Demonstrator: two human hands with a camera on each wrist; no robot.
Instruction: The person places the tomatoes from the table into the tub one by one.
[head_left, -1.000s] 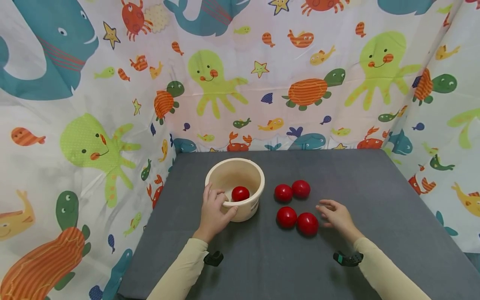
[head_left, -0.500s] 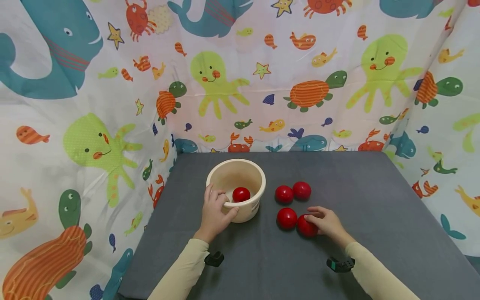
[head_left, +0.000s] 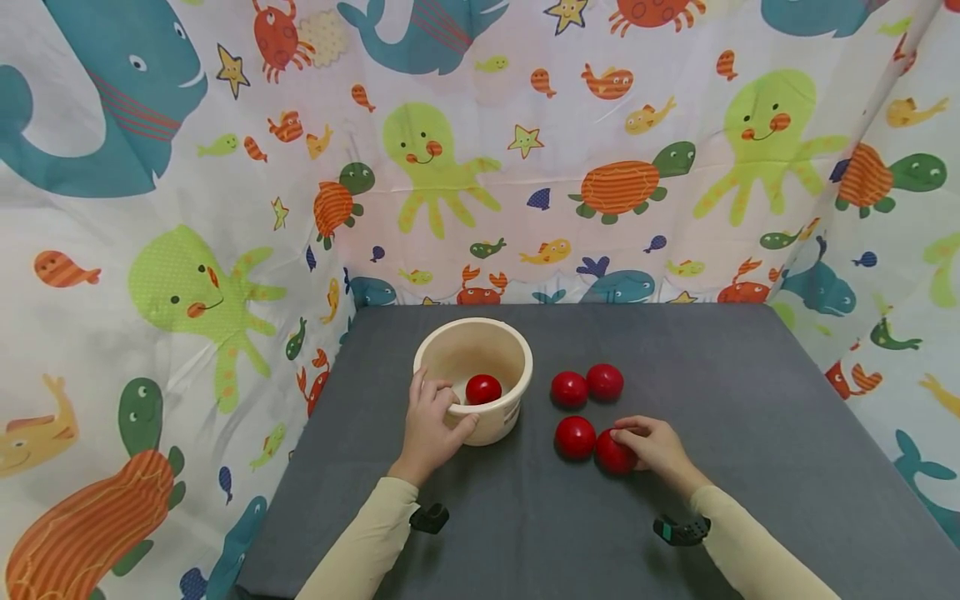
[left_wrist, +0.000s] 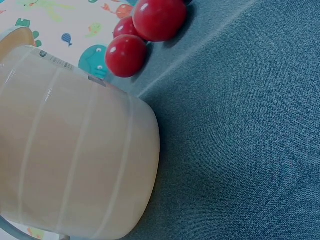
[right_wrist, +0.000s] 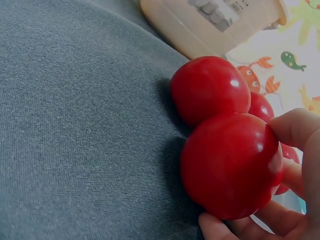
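A cream plastic bucket [head_left: 435,350] stands on the table with one glossy red ball [head_left: 483,389] inside it. My left hand [head_left: 431,429] holds the near left part of its rim, fingers over the edge and thumb on the outer wall. To the right, my right hand [head_left: 660,452] has its fingers and thumb around the front right red ball [right_wrist: 230,167], which sits low at the table surface. Another red ball [right_wrist: 210,90] is right beside it. Behind these lie two more, a red ball [head_left: 569,389] and a second red ball [head_left: 604,382], side by side.
A dark grey cloth [head_left: 697,367] covers the table. White curtains [head_left: 480,258] printed with sea animals rise along its back and both sides. Each wrist wears a black band.
My right hand has moved left onto the front right ball and its fingers have closed around it. The left hand keeps its hold on the bucket rim.
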